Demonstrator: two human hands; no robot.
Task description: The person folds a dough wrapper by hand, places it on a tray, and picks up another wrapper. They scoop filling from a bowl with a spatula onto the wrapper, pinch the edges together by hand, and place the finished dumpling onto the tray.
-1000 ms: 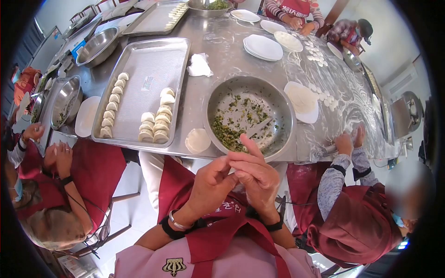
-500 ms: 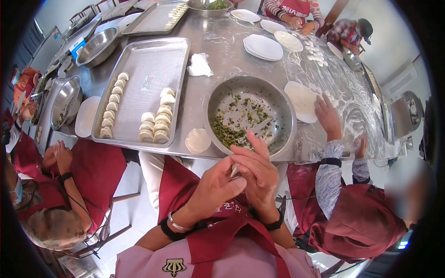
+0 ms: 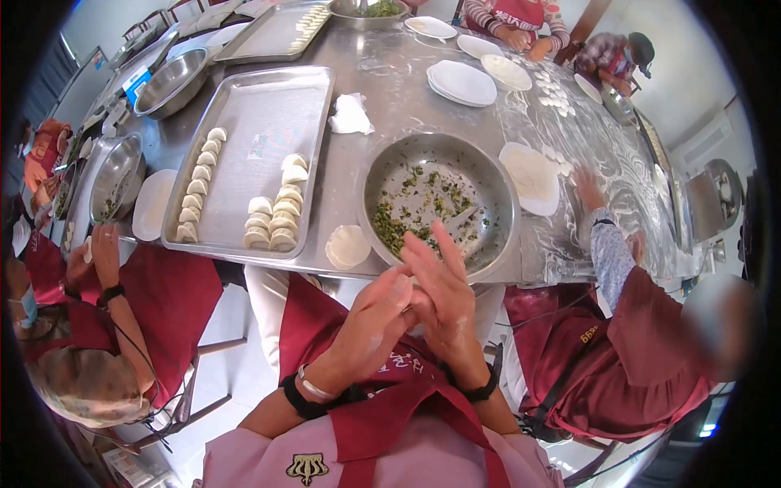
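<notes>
My left hand (image 3: 370, 325) and my right hand (image 3: 447, 305) are pressed together in front of my apron, just below a steel bowl (image 3: 511, 236). Between them a small dumpling was partly visible a moment ago; now their fingers hide whatever they hold. Green chopped filling (image 3: 407, 220) and a spoon (image 3: 460, 220) lie in the bowl. Left of it, at the table edge, sits a small stack of round wrappers (image 3: 348, 247). A metal tray (image 3: 264, 106) farther left bears rows of folded dumplings (image 3: 283, 224).
White plates (image 3: 462, 83) stand beyond the bowl, and another plate (image 3: 530, 179) is at its right. A crumpled white cloth (image 3: 351, 114) lies beside the tray. Co-workers sit on both sides; the right one's hand (image 3: 589, 189) reaches over the floured table (image 3: 610, 154).
My hands have closed more tightly together, and the fingers now cover the pale piece. The right co-worker's hand has moved right, away from the plate. The left co-worker's hands have shifted slightly.
</notes>
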